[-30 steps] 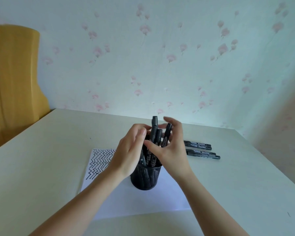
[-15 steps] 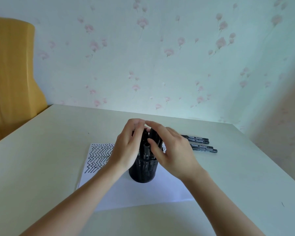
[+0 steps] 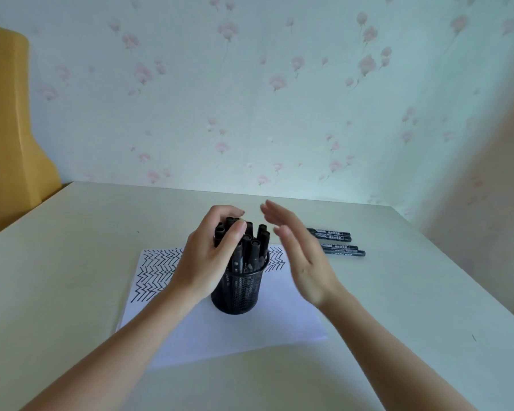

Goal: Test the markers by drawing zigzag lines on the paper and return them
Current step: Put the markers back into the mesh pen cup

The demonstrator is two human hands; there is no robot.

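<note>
Fingers of our left hand (image 3: 212, 256) curled over the markers (image 3: 250, 244) at frame centre, likely steadying them in the mesh cup (image 3: 238, 289). Our right hand (image 3: 301, 256) hovered beside it, released and flat, holding nothing.

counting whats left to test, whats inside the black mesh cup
The mesh cup holds a bunch of black markers standing capped. The left hand curls over their left side, covering some, so the full count cannot be seen.
</note>
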